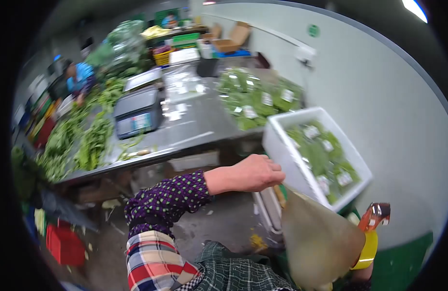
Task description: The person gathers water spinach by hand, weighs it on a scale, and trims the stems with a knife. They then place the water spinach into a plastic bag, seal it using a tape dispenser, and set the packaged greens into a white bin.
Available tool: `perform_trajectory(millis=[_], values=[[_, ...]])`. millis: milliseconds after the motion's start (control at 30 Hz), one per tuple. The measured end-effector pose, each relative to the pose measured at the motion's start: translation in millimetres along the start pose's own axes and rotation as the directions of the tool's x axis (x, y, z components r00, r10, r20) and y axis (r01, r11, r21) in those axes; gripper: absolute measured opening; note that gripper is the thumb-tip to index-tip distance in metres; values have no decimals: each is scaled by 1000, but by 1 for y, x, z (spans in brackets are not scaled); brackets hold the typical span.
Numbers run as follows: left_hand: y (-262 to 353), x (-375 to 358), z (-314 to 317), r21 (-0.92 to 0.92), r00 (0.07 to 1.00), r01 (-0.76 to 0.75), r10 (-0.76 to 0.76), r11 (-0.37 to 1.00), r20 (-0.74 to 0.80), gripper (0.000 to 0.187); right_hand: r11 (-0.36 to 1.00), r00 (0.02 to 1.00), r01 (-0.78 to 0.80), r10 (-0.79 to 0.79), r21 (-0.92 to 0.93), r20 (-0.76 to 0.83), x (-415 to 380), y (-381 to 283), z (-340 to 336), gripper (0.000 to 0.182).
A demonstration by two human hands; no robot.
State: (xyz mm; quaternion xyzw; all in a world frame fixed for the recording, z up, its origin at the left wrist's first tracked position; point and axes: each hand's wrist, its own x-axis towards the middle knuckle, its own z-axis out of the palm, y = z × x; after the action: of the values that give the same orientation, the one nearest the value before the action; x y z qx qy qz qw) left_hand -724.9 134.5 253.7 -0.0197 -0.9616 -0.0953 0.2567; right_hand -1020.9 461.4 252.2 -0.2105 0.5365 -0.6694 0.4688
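Note:
My left hand (pixel 260 173) is closed, pinching the narrow upper end of a tan, partly see-through strip (pixel 321 237) that looks like packing tape. From there the strip widens down and to the right. At its other end is a yellow and red-orange tool (pixel 367 250), apparently a tape dispenser. My right hand (pixel 362 274) is at that tool, its fingers mostly hidden. Just beyond the strip, a white foam box (pixel 294 167) stands tilted, holding several clear, labelled bags of leafy greens (pixel 321 157).
A metal table (pixel 195 128) carries a digital scale (pixel 136 114), loose greens (pixel 95 140) and more bagged greens (pixel 258 97). Against the right side runs a pale wall (pixel 379 111). A red bin (pixel 65 245) sits on the floor. Another person (pixel 81 77) bends over the greens.

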Motion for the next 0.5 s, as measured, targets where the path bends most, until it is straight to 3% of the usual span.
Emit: perform_trajectory(millis=[67,200,233,267,333,400,467,500], values=[[-22,-57,-60,160,975,201,-214,966,68,11,991,988,-116,108,71,113,39,30,55,34],[-66,-182,-159,509,904,314,-416,801,96,8,929,906,-332,266,162,330,102,90,173,35],[-77,-201,-181,631,864,293,-482,718,146,6,890,850,-418,310,185,426,127,110,185,55],[-89,-217,-200,736,814,256,-550,626,185,4,884,841,-439,341,161,421,144,127,204,50],[-115,-236,-234,883,713,161,-670,441,205,6,781,694,-599,396,177,601,184,160,241,49],[-151,-257,-260,919,680,112,-704,378,207,6,808,681,-581,417,98,602,206,173,290,59],[-196,-280,-289,961,698,-103,-670,256,253,11,816,678,-578,466,20,568,217,170,353,57],[-217,-288,-307,964,689,-109,-681,241,248,11,845,675,-531,467,-63,572,234,180,368,56]])
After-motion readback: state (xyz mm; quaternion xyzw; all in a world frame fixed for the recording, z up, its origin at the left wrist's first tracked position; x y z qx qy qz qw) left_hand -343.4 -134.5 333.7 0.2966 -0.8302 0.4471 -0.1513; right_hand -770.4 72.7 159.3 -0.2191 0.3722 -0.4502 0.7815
